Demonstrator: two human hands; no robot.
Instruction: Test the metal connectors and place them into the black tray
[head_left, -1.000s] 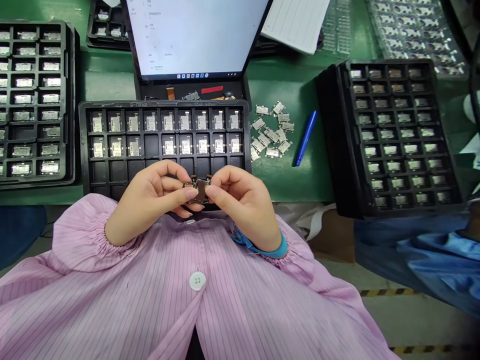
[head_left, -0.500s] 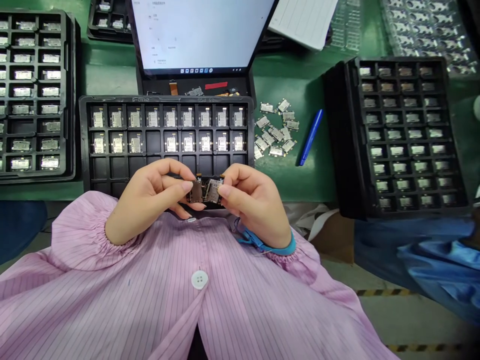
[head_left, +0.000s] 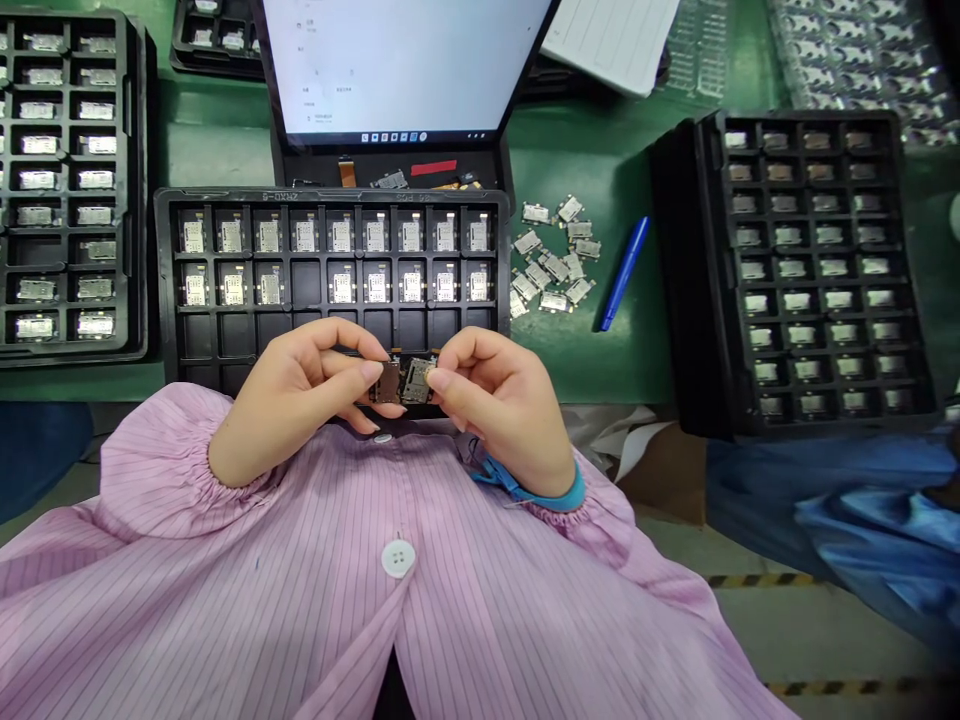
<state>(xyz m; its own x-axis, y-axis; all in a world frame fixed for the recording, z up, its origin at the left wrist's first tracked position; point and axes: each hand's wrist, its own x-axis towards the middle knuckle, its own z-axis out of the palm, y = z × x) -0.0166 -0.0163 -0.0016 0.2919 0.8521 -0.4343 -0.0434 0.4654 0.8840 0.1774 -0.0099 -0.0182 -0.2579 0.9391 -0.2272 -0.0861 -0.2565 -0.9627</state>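
Observation:
My left hand (head_left: 304,385) pinches a small dark metal-plated circuit module (head_left: 388,382) by its left side, between thumb and fingers. Close against it, my right hand (head_left: 504,395) grips a second circuit module (head_left: 418,380), its thumb over the right edge. This one is tilted and shows a patterned metal face. Whether the two modules touch, I cannot tell. Both hands are over the front part of a black compartment tray (head_left: 166,290). Silvery modules of like shape, such as this one (head_left: 375,283), lie in its two back rows.
Behind the tray stands a lit screen (head_left: 405,70). To the right lie a loose pile of metal modules (head_left: 553,268) and a blue pen (head_left: 625,275). Stacked trays of parts (head_left: 817,425) stand further right, and another filled tray (head_left: 139,200) sits at the left.
The module in my right hand has shifted slightly left and its face looks darker now. My left hand keeps its grip, nearly still. The view has moved a little.

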